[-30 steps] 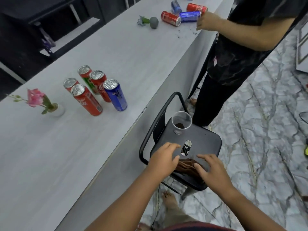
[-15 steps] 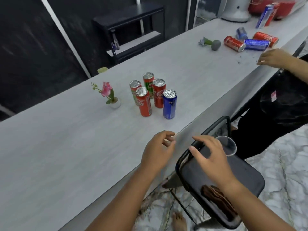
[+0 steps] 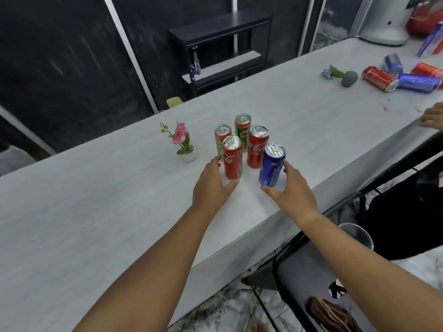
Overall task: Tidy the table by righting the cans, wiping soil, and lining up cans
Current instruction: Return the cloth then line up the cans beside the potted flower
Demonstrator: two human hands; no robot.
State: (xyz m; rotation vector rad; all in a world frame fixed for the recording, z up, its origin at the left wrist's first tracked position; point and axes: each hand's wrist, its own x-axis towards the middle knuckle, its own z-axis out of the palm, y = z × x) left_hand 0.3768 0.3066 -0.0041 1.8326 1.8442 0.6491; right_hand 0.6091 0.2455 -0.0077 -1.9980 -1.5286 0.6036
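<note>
Several cans stand upright in a cluster on the grey table (image 3: 96,212): a red cola can (image 3: 232,158) at the front left, a blue can (image 3: 272,165) at the front right, another red cola can (image 3: 257,147) behind, and two red-and-green cans (image 3: 242,130) at the back. My left hand (image 3: 212,185) is open, cupped against the left side of the front red can. My right hand (image 3: 291,190) is open, its fingers at the right side and base of the blue can. Neither hand clearly grips a can.
A small pot with a pink flower (image 3: 184,142) stands left of the cluster. Far right lie tipped cans (image 3: 378,79), a fallen grey pot with a plant (image 3: 345,76) and soil specks (image 3: 386,106). Another person's hand (image 3: 431,117) rests there. A black chair (image 3: 335,283) holds a plastic cup (image 3: 357,234) and a brown cloth (image 3: 330,312).
Both hands rose from the chair seat, where they left the brown cloth, and reached over the table edge to either side of the front cans. The view swung up to the table.
</note>
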